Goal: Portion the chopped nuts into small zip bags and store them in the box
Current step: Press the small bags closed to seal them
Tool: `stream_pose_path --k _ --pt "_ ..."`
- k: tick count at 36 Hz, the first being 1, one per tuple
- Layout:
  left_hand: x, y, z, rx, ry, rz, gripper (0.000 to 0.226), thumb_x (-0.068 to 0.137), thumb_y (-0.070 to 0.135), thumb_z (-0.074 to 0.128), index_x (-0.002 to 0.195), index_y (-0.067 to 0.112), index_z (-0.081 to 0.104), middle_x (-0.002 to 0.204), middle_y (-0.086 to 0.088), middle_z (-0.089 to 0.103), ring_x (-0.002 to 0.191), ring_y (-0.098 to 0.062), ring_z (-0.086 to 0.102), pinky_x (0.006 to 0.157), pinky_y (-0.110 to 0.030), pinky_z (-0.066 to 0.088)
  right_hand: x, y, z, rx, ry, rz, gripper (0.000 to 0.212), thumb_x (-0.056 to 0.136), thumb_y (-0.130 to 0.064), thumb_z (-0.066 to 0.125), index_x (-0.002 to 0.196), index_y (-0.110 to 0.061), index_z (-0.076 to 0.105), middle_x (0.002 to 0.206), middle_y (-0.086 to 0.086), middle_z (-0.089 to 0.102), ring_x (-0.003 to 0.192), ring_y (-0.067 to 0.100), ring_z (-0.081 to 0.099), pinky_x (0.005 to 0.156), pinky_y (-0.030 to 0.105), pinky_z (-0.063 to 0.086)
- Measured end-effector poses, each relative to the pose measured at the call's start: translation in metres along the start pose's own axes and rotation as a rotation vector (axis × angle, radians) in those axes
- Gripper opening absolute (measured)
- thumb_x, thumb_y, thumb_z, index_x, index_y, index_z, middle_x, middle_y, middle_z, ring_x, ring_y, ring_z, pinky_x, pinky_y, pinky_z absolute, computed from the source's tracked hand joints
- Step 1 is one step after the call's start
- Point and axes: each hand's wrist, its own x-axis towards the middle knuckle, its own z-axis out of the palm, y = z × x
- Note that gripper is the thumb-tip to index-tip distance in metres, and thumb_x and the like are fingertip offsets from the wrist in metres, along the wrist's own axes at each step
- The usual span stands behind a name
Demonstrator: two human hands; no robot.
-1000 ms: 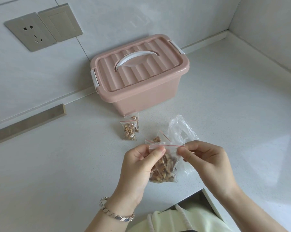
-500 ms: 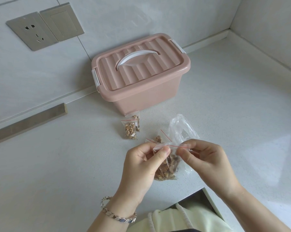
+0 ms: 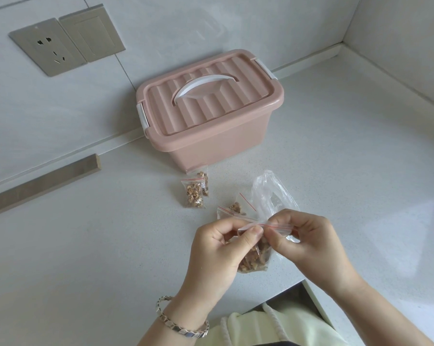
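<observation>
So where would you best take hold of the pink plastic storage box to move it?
The white arched handle centred on its ribbed lid, from straight above: the recess under the arch should admit fingers, and the white end latch looks closed.

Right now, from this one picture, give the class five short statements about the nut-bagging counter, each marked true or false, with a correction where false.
1. The pink storage box has its lid on. True.
2. The left hand and the right hand both pinch the top of one small zip bag. True.
3. That small zip bag is empty. False: it holds chopped nuts.
4. The bracelet sits on the right wrist. False: it is on the left wrist.
5. On the counter, filled zip bags lie in front of the pink storage box. True.
</observation>
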Motion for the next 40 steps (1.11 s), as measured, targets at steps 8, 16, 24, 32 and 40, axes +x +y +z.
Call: stream_pose_path --k 8,16,24,32,40 --pt "0.003 -0.002 -0.006 -0.006 -0.057 -0.025 0.011 0.065 0.019 0.072 0.073 0.011 0.073 0.064 -0.006 0.070 0.058 -0.014 0.061 0.056 -0.023 0.050 0.001 0.003 0.001 -0.042 0.011 -0.023 0.022 0.061 -0.042 0.062 0.063 -0.020 0.066 0.064 -0.005 0.067 0.061 0.004 0.061 0.064 0.011 0.044" --pt "0.006 0.000 -0.021 0.132 -0.085 0.082 0.002 0.066 0.016 0.072 0.065 0.015 0.073 0.070 -0.002 0.071 0.064 -0.009 0.064 0.059 -0.016 0.047 0.001 0.000 -0.004 -0.138 -0.032 -0.071 0.014 0.061 -0.041 0.060 0.064 -0.029 0.066 0.062 -0.012 0.065 0.061 0.006 0.059 0.064 0.009 0.042" --pt "0.002 -0.006 -0.033 0.061 -0.042 0.112 0.014 0.059 0.030 0.073 0.064 0.017 0.075 0.067 -0.002 0.071 0.063 -0.010 0.065 0.061 -0.016 0.049 0.003 0.002 0.001 -0.056 -0.101 -0.046 0.011 0.062 -0.038 0.063 0.057 -0.028 0.066 0.060 -0.009 0.065 0.057 0.002 0.058 0.063 0.008 0.042" --pt "-0.003 -0.003 -0.049 0.017 0.071 0.070 0.010 0.063 0.028 0.079 0.068 0.020 0.076 0.077 -0.003 0.074 0.078 -0.013 0.070 0.072 -0.019 0.053 0.000 0.011 0.001 0.041 -0.159 0.083 0.022 0.061 -0.041 0.064 0.060 -0.019 0.067 0.058 -0.003 0.066 0.059 0.007 0.061 0.064 0.015 0.045" --pt "-0.011 -0.012 -0.041 0.164 -0.051 0.083 0.017 0.070 0.033 0.077 0.073 0.017 0.073 0.076 0.000 0.071 0.070 -0.011 0.067 0.066 -0.015 0.050 -0.002 0.011 0.007 -0.015 -0.186 0.102 0.010 0.070 -0.024 0.064 0.062 -0.017 0.066 0.056 -0.003 0.066 0.059 0.008 0.060 0.065 0.014 0.044"
